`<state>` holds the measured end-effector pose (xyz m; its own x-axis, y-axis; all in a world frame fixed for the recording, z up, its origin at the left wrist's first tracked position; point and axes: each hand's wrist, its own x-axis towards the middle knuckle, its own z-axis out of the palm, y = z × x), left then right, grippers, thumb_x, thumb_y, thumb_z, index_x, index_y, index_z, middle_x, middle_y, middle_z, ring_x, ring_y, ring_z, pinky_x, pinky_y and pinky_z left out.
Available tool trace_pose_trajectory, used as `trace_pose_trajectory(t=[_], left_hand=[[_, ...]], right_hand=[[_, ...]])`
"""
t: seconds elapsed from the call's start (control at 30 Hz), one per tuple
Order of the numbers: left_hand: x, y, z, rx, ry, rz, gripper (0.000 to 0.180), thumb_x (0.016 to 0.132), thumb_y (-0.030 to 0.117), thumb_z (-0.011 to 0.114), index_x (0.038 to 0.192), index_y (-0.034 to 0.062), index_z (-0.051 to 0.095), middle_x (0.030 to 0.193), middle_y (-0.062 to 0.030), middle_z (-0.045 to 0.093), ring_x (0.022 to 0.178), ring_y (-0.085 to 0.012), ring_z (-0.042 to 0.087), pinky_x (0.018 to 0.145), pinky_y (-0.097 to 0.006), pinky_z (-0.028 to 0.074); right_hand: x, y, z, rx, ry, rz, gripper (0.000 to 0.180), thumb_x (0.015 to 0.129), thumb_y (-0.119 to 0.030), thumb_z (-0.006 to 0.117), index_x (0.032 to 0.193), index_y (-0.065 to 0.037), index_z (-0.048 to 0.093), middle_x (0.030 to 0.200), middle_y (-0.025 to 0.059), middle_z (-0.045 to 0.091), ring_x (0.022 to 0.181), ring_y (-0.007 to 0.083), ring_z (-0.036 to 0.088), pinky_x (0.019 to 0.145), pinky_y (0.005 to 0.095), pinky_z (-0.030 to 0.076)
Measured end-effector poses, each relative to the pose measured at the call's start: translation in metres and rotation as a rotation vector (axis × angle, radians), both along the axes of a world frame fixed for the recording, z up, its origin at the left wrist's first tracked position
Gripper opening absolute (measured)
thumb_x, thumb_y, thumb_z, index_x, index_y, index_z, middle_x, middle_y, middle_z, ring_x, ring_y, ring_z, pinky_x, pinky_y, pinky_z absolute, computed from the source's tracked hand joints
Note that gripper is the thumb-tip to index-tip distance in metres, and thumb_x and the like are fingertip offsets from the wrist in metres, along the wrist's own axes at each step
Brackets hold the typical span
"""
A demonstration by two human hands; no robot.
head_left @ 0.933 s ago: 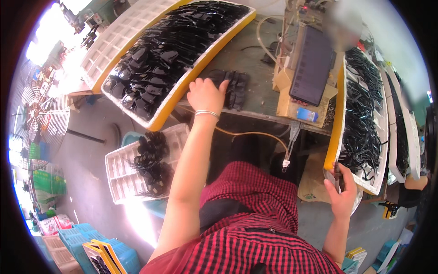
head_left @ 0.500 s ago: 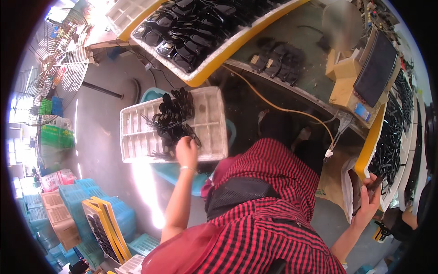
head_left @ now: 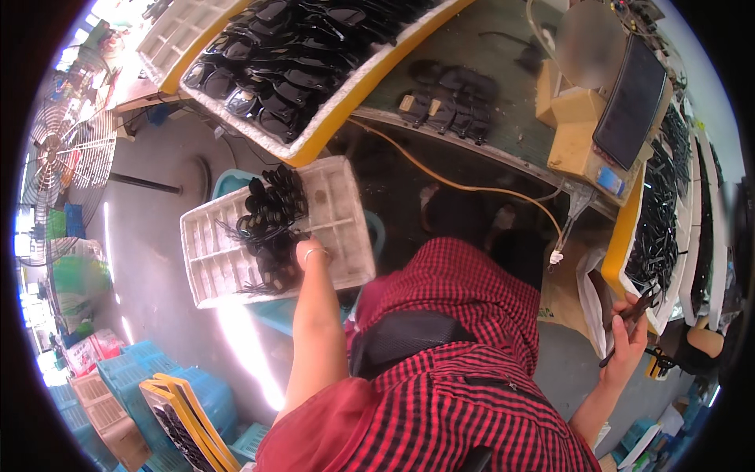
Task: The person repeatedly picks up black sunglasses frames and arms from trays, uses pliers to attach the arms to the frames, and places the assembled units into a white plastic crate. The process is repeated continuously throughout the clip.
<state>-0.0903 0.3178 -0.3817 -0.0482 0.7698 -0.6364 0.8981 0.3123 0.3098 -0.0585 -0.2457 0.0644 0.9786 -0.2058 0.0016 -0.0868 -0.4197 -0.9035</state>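
My left hand (head_left: 309,252) reaches into a white compartmented tray (head_left: 344,224), at the near side of a heap of black sunglasses (head_left: 271,206). Its fingers are mostly hidden by the hand itself and the dark frames, so whether it grips a pair does not show. Out to the right, my right hand (head_left: 625,342) is closed round a dark, slim pliers-like tool (head_left: 643,305). The tool's end sticks up past the fingers, beside a yellow-edged tray (head_left: 621,252) full of black eyewear parts.
A large yellow-edged tray (head_left: 322,141) packed with black sunglasses juts over the bench's left end. Several dark pieces (head_left: 452,102) lie on the bench (head_left: 519,130) near a cardboard box (head_left: 578,130) and dark panel (head_left: 633,102). A fan (head_left: 59,149) and blue crates (head_left: 169,377) stand left.
The view has shifted, so the bench and trays sit further left. My left hand has pushed further in beside the heap, and its fingers show less. My right hand still holds the dark tool.
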Motion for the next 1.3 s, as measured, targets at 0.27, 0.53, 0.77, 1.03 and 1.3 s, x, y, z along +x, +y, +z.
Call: trace_pose_trajectory(t=[0.27,0.53,0.77,1.03,1.3], left_hand=[[0.013,-0.014,0.055,0.077,-0.272,-0.116,0.032,0.093,0.032,0.057,0.093,0.0008,0.065,0.082,-0.0156,0.069,0.070,-0.0249,0.066,0.057,-0.037,0.048],[0.026,-0.090,0.303,-0.784,-1.259,0.119,0.033,0.098,0.042,0.053,0.078,0.0164,0.053,0.059,0.0059,0.043,0.044,-0.0073,0.034,0.048,-0.027,0.034],[0.066,-0.190,0.418,-1.145,-2.035,-1.134,0.043,0.093,0.031,0.060,0.099,-0.0109,0.068,0.087,-0.0226,0.065,0.075,-0.0301,0.064,0.070,-0.035,0.051],[0.063,-0.269,0.426,-0.717,-1.681,-1.379,0.056,0.073,0.017,0.083,0.120,-0.0009,0.058,0.111,-0.0140,0.059,0.102,-0.0241,0.058,0.086,-0.034,0.048],[0.052,-0.303,0.370,-0.956,-1.088,-0.775,0.032,0.104,0.017,0.038,0.130,-0.0011,0.042,0.116,-0.0136,0.056,0.109,-0.0203,0.058,0.091,-0.040,0.055]], right_hand=[[-0.007,-0.006,-0.007,0.142,-0.014,-0.016,0.044,0.089,-0.007,0.058,0.132,-0.003,0.050,0.103,0.0065,0.058,0.093,0.0136,0.053,0.086,0.0285,0.042],[-0.018,0.015,-0.009,0.809,0.049,0.140,0.050,0.097,-0.025,0.050,0.137,0.001,0.036,0.082,0.0136,0.058,0.073,0.0221,0.057,0.066,0.0375,0.052],[-0.003,0.080,0.002,0.840,0.236,0.484,0.053,0.089,-0.020,0.059,0.128,0.015,0.048,0.066,0.0054,0.058,0.057,0.0126,0.054,0.058,0.0248,0.045],[-0.004,0.074,-0.009,0.523,0.120,-0.012,0.008,0.088,-0.005,0.064,0.093,0.000,0.066,0.070,0.0010,0.061,0.061,0.0064,0.056,0.057,0.0200,0.043],[0.003,0.087,-0.071,0.199,0.005,0.047,0.010,0.093,-0.013,0.064,0.095,-0.003,0.065,0.065,-0.0034,0.056,0.059,0.0048,0.047,0.056,0.0212,0.037]])
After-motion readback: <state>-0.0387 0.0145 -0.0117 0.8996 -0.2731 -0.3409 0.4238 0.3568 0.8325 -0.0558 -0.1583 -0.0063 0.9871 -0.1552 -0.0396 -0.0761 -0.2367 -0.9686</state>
